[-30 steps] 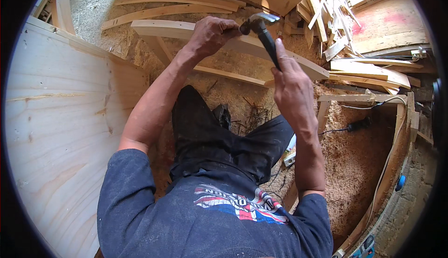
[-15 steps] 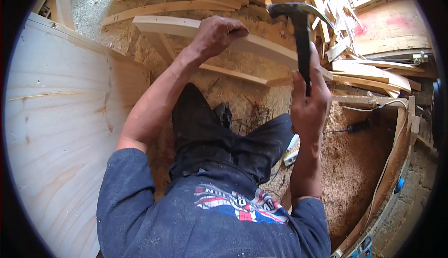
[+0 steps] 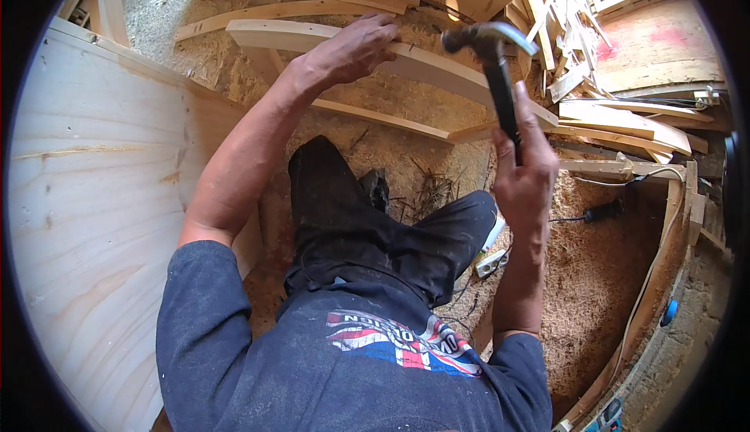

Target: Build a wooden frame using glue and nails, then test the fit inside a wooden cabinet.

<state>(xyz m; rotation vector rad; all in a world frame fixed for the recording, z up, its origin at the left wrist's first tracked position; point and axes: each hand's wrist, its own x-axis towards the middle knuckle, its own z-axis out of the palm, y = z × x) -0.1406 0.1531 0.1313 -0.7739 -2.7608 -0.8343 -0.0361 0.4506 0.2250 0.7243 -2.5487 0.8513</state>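
A pale curved timber board (image 3: 441, 69) forms the top of a wooden frame (image 3: 379, 118) beyond my legs. My left hand (image 3: 359, 45) is on this board, its fingers curled over the upper edge. Just right of those fingers, what looks like a small nail (image 3: 414, 47) sticks up from the timber. My right hand (image 3: 523, 174) grips a black-handled claw hammer (image 3: 498, 73), whose metal head is raised near the board's right half, slightly blurred.
A large plywood panel (image 3: 94, 205) stands at my left. Curved strips (image 3: 289, 10) lie behind the frame, with piled offcuts (image 3: 547, 33) at upper right. A sawdust-strewn framed box (image 3: 594, 291), a cable with black connector (image 3: 601, 210) and a power strip (image 3: 491, 264) are at my right.
The hammer first rose rightward from beside my left fingers, then shifted slightly left and down. My left hand has slid up and left, exposing the small nail on the board.
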